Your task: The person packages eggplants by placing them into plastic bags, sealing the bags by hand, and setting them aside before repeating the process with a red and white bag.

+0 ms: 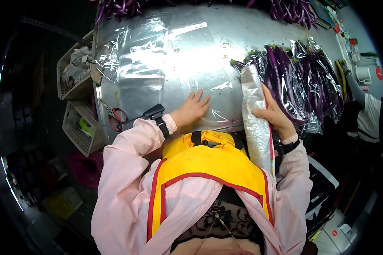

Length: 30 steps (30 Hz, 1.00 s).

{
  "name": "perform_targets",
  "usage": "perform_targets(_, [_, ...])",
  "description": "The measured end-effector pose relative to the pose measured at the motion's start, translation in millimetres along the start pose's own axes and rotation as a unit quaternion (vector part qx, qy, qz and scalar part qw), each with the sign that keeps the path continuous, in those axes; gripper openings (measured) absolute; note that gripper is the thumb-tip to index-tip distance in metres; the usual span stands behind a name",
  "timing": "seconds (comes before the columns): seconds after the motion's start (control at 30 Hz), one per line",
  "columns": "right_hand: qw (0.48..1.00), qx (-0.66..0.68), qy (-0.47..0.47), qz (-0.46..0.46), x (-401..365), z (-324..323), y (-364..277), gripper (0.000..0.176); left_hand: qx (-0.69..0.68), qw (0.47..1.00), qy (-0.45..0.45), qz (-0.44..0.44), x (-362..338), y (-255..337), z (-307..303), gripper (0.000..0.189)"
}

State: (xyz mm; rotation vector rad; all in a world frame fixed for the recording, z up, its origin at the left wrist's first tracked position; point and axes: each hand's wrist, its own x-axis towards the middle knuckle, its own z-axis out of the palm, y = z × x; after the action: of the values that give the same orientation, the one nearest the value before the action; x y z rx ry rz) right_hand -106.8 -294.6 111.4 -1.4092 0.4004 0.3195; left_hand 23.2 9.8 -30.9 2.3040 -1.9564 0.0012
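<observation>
Head view: right hand [276, 114] pinches silvery folded sheet [255, 102] between thumb and fingers, just left of film-wrapped eggplants [302, 85] on metal table [238, 25]; left hand [191, 111], fingers spread, palm down near table's front edge.

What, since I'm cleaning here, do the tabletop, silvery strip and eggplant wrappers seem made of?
Tabletop: probably smooth metal, grey with broad glare. Silvery strip in the right hand: perhaps metallised plastic or foil, crinkled and shiny. Eggplant wrappers: likely glossy plastic film, see-through with sharp highlights.
</observation>
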Motion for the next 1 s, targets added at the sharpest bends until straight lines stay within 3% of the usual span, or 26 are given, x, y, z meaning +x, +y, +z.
perform_targets(0.13, [0.999, 0.031, -0.027, 0.019, 15, 7, 15, 0.103, -0.052, 0.994, 0.090, -0.035, 7, -12, 15, 0.032])
perform_targets(0.2, [0.999, 0.042, -0.019, 0.024, 19, 1, 26, 0.104, -0.087, 0.972, 0.174, -0.134, 17, -3, -28, 0.025])
perform_targets(0.33, [0.992, 0.115, -0.016, 0.055, 21, -2, 39, 0.103, -0.024, 0.975, 0.191, -0.115, 17, 6, -43, 0.026])
perform_targets(0.43, [0.989, 0.131, -0.023, 0.068, 26, -2, 47, 0.102, -0.094, 0.973, 0.144, -0.156, 14, 8, -33, 0.028])
perform_targets(0.5, [0.989, 0.130, -0.024, 0.069, 26, -3, 51, 0.103, -0.255, 0.912, 0.173, -0.269, 11, 9, -23, 0.040])
perform_targets(0.53, [0.989, 0.131, -0.023, 0.067, 24, -6, 52, 0.103, -0.254, 0.913, 0.173, -0.268, 10, 9, -19, 0.040])
perform_targets(0.6, [0.987, 0.143, -0.009, 0.067, 20, -10, 56, 0.104, -0.330, 0.875, 0.280, -0.217, 10, 9, -18, 0.053])
perform_targets(0.73, [0.986, 0.152, 0.016, 0.069, 9, -13, 54, 0.104, -0.266, 0.896, 0.310, -0.177, 13, 11, -19, 0.061])
perform_targets(0.8, [0.985, 0.157, 0.011, 0.066, 6, -11, 51, 0.105, -0.257, 0.914, 0.240, -0.202, 12, 11, -19, 0.051])
perform_targets(0.93, [0.986, 0.156, 0.008, 0.051, 3, -9, 54, 0.106, -0.147, 0.950, 0.228, -0.154, 21, 5, -19, 0.033])
perform_targets(1.0, [0.985, 0.164, 0.009, 0.049, 1, -8, 53, 0.106, -0.140, 0.954, 0.229, -0.133, 23, 2, -17, 0.011])
